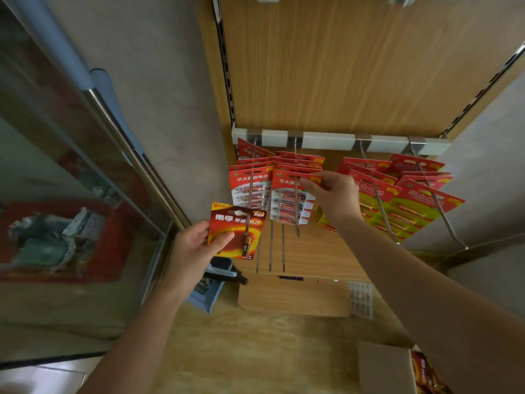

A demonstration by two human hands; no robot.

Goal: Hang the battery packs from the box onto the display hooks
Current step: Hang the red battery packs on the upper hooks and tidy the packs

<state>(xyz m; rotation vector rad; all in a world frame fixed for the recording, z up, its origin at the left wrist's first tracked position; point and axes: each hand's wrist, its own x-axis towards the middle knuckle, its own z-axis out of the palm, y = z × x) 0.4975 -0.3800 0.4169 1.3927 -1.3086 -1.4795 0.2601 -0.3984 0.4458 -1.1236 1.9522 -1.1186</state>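
Seen from the head camera, the left hand (pixel 199 245) grips a red and orange battery pack (pixel 237 230) by its left edge, thumb across the front. The card faces up towards the person, its long axis nearly upright and its hanging hole at the top. The right hand (pixel 335 194) is well apart from it. It is raised higher and pinches the top right corner of the front pack (pixel 292 194) on the second hook (pixel 296 206) from the left end of the white rail (pixel 326 140). Every hook runs straight out from that rail towards the person, so a card has to meet the free tip hole first and slide back along the rod. The held pack sits just below the stack on the leftmost hook (pixel 250 191), and its top overlaps that rod's outer end. Whether the hole is already threaded cannot be told. The left hand is clearly the nearer one for this hook, and the move probably turns on lining the hole up with the rod's axis. More packs (pixel 397 206) fill the two hooks towards the right end of the rail. The box (pixel 380 365) lies low by the right forearm, with red packs showing at its far edge.
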